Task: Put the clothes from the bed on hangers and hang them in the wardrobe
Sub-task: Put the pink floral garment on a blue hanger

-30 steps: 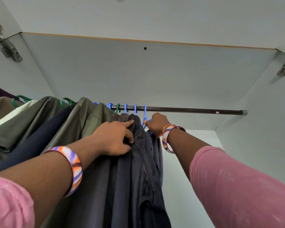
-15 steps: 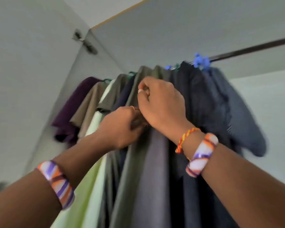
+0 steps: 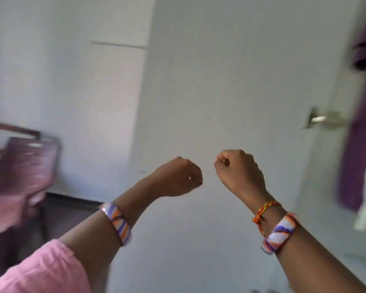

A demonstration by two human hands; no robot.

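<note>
- While I turn from the wardrobe, my left hand and right hand hover curled into fists, holding nothing, ready for another garment.
- Hung clothes show at the right edge; the bed is out of view.
</note>
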